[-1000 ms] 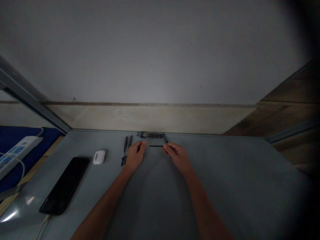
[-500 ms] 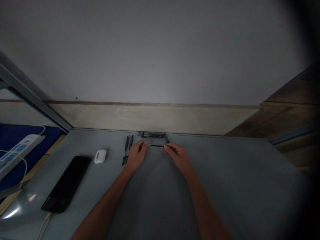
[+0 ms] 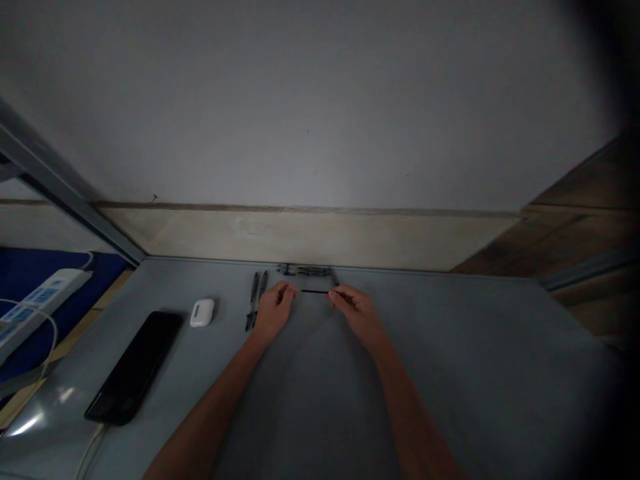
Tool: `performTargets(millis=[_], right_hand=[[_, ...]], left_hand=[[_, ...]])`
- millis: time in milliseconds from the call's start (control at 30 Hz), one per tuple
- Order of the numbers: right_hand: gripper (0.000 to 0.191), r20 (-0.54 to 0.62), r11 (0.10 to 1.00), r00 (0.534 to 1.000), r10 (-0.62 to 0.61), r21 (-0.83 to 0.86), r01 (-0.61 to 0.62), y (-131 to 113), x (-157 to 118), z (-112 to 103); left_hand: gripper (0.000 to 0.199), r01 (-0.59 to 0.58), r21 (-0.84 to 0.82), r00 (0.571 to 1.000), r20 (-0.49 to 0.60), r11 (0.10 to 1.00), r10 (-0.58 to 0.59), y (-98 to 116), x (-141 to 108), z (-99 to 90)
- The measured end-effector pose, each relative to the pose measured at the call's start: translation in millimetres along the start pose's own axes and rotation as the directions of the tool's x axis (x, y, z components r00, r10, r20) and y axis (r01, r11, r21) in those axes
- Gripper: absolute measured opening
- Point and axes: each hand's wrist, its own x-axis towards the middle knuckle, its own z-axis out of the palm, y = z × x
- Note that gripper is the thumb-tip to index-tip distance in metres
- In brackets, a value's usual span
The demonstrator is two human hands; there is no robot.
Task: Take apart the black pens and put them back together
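- Grey table [image 3: 465, 347] spreads beneath everything handled, from the nearest edge of view to the foot of the wall.
- White cable [image 3: 89, 448], toward 9 to 10 o'clock, runs up to the near end of the phone.
- Black phone [image 3: 135, 367] lies flat at 10 o'clock, slanted, its far end leaning to the right.
- Right hand [image 3: 354, 308], just right of 12 o'clock, pinches the right end of a thin black rod [image 3: 315, 291] between thumb and fingers.
- Left hand [image 3: 278, 305], just left of 12 o'clock, has its thumb and fingers drawn narrow at the rod's pale left end; I cannot tell whether they grip it.
- The rod lies level between the two hands, at 12 o'clock.
- White earbud case [image 3: 202, 313] sits at 11 o'clock, beyond the phone and well apart from the left hand.
- Two dark pens [image 3: 254, 290], between 11 and 12 o'clock, lie side by side just left of the left hand, which partly hides one.
- Dark cluster of slim pen-like pieces [image 3: 307, 271] lies crosswise at 12 o'clock, beyond the rod, near the wall; its parts are too small to tell apart.
- Pale wall [image 3: 320, 120] rises behind, with a cream strip [image 3: 320, 237] along its base.
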Motion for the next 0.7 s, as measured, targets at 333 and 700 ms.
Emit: performTargets(millis=[333,700], right_hand=[[0.039,0.028,0.999,0.999,0.032,-0.025,-0.031,2.4,-2.1,0.5],[0.036,0.003,1.000,1.000,0.018,-0.023,-0.018,0.3,-1.0,1.1]], left_hand=[[0.023,-0.003,-0.018,1.000,0.009,1.000,0.003,3.5,-1.5,0.2],[0.026,-0.003,0.032,1.000,0.012,0.999,0.003,5.9,-2.3,-1.6]])
